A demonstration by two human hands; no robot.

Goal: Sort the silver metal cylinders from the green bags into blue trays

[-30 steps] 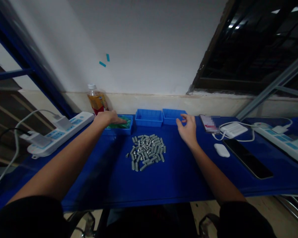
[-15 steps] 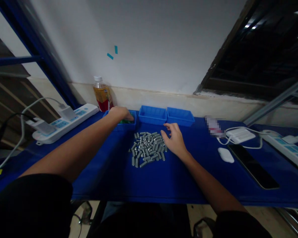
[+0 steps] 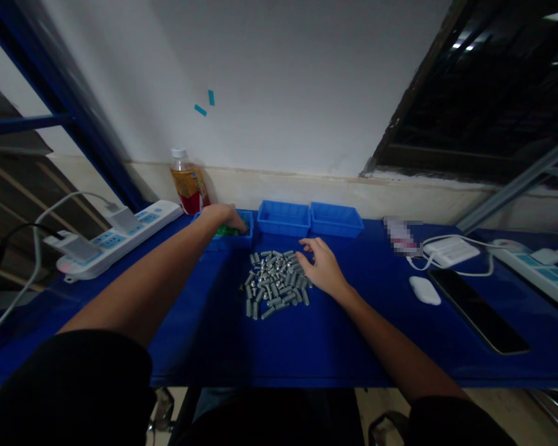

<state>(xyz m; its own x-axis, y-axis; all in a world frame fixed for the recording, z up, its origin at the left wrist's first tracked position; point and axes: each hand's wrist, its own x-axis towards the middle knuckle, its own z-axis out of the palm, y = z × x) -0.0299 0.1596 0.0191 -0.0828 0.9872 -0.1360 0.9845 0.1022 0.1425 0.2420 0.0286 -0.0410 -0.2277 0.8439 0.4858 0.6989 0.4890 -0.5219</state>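
My left hand [image 3: 223, 215] reaches over the left blue bin [image 3: 230, 242], which has green pieces [image 3: 225, 231] in it. Its fingertips dip toward the bin's contents and are mostly hidden, so what they hold cannot be made out. On the blue table cover lies a heap of small grey metal cylinders [image 3: 279, 282], some with thin shiny ends. My right hand [image 3: 322, 265] rests at the heap's right edge, fingers slightly curled and thumb apart, with nothing visible between them.
Two more blue bins, a middle one [image 3: 283, 227] and a right one [image 3: 336, 229], stand along the wall. A drink bottle [image 3: 189, 183] and a power strip [image 3: 121, 238] are at left. A white case [image 3: 425, 290], a phone [image 3: 478, 310] and cables lie at right.
The view has shifted slightly. My left hand stays at the left bin, with its fingers a little lower over the green pieces. My right hand remains beside the heap.
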